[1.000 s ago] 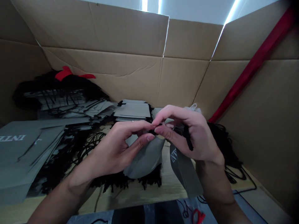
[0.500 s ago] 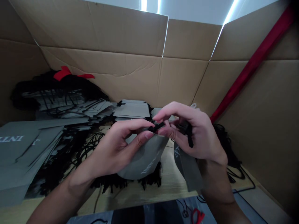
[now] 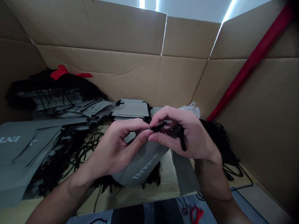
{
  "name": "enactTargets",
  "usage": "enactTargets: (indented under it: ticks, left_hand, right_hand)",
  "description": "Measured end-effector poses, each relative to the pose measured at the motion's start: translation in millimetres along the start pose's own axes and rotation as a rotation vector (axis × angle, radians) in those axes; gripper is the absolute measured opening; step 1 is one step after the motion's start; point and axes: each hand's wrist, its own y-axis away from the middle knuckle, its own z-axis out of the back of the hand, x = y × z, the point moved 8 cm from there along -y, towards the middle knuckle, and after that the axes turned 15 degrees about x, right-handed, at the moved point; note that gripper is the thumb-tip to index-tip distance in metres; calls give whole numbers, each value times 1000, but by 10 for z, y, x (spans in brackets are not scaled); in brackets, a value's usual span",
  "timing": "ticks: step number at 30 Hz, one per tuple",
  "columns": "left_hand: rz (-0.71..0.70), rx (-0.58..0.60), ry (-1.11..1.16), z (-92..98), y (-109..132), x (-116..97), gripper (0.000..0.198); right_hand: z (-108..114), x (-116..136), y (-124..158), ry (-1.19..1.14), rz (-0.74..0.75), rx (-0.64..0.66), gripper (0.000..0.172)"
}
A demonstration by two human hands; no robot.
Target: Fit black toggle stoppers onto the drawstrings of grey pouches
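Note:
My left hand [image 3: 122, 141] is closed, with thumb and forefinger pinching a black cord [image 3: 157, 127] at the top edge of a grey printed sheet [image 3: 144, 165]. The sheet curves down below the fingers, white letters on its front. My right hand [image 3: 187, 133] meets the left one, its thumb and forefinger closed at the same bit of cord. A second black cord end [image 3: 183, 144] sticks out beneath the right hand's curled fingers. Another grey piece [image 3: 187, 171] hangs under the right hand; where it is held is hidden.
Grey printed sheets with black cords [image 3: 23, 146] lie at left, with a heaped pile [image 3: 60, 93] behind. A neat stack [image 3: 130, 109] stands at centre back. Black cords [image 3: 219, 143] bundle at right. Cardboard walls [image 3: 116, 65] enclose the table; red-handled scissors [image 3: 196, 214] lie in front.
My right hand has moved left and closed in on my left fingertips at the cord. The grey sheet has turned, showing more of its lettering.

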Motion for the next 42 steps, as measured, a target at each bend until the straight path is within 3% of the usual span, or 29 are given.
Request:
enactTargets:
  ticks: [8,16,21,24,29,37,39,42]
  left_hand:
    - [-65,37,-92,16,-11,-118,13]
    - [-110,71,-29,13,20,-138,12]
    - [-51,-116,-143,68,36,-103,12]
    - [-42,-170,-177,67,56,-98,13]
    - [-96,-182,-289,37,89,-133,17]
    - [-98,-78,-353,6,29,-103,13]
    - [-154,-129,-400,56,56,-150,11]
    - [-266,-190,-507,108,130,-232,24]
  right_hand:
    - [-18,53,-6,-85,-52,13,20]
    - [-23,25,-17,-151,-17,26,24]
    - [76,-51,68,-74,-13,-207,42]
    - [90,9,104,86,13,-290,31]
    - [4,184,56,342,74,-244,18]
    - [-2,191,59,390,58,-192,16]
    - [24,179,62,379,37,-206,16]
    - [38,166,46,367,13,-197,16]
